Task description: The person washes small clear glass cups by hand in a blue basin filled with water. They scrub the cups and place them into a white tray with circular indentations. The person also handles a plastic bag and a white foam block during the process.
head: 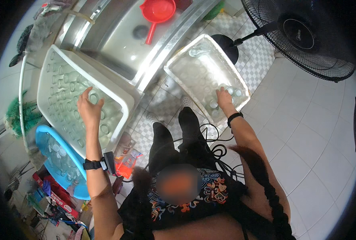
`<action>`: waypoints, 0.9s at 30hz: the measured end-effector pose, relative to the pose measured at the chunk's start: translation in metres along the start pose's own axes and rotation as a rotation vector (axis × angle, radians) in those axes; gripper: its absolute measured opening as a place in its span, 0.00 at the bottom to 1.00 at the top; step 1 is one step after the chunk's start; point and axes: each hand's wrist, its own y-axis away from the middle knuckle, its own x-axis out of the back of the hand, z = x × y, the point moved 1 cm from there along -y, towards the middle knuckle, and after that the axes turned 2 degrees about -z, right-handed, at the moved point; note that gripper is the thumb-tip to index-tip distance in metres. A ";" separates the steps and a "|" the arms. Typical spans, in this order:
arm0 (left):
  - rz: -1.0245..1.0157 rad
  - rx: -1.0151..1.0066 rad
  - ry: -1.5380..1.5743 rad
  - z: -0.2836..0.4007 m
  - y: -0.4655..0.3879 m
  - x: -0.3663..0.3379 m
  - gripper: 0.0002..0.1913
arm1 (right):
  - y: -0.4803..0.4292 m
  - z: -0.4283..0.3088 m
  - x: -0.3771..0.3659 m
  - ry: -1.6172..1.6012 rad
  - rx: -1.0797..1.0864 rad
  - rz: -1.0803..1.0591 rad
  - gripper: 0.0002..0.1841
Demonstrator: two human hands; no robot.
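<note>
My left hand [89, 109] is over a white plastic tub [122, 105], thumb and fingers spread around the mouth of a clear glass bottle [94, 98]. Whether the skin touches the glass is not clear. Rows of similar glass bottles [64, 96] stand in the tub, mouths up. To the right, my right hand [225, 98] reaches into a white foam box [205, 38] at its near right corner. Several glass bottles [214, 103] with pale round tops surround its fingers. My fingertips there are partly hidden, so any grip cannot be made out.
Beyond the tub is a steel sink [115, 45] with a red plastic ladle [158, 12]. At left, a blue basin [42, 129] holds more glassware. A black fan [298, 34] stands behind the foam box. Black cables [221, 153] lie on the tiled floor by my legs.
</note>
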 end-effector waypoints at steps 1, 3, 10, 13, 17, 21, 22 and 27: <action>0.034 -0.017 -0.047 0.016 0.001 0.012 0.30 | 0.003 -0.003 0.017 -0.035 -0.009 0.021 0.21; 0.043 -0.085 0.058 0.045 -0.001 0.035 0.31 | 0.023 -0.011 0.066 -0.104 -0.026 0.063 0.22; -0.435 -0.638 0.679 0.149 0.028 0.109 0.36 | 0.130 -0.118 0.322 -0.544 0.522 0.348 0.25; -0.404 -0.733 0.744 0.141 0.036 0.123 0.38 | 0.162 -0.195 0.394 -0.774 0.732 0.306 0.26; -0.234 -0.360 0.821 0.058 0.053 0.149 0.35 | 0.137 -0.232 0.392 -1.214 0.766 0.260 0.22; 0.115 0.309 1.572 -0.084 0.100 0.170 0.35 | 0.028 -0.173 0.293 -1.106 0.310 0.534 0.13; 0.127 0.475 1.729 -0.120 0.110 0.180 0.37 | 0.004 -0.139 0.248 -0.955 0.175 0.632 0.13; 0.348 0.886 2.022 -0.283 0.210 0.156 0.29 | -0.018 -0.012 0.063 -0.208 -0.236 0.369 0.20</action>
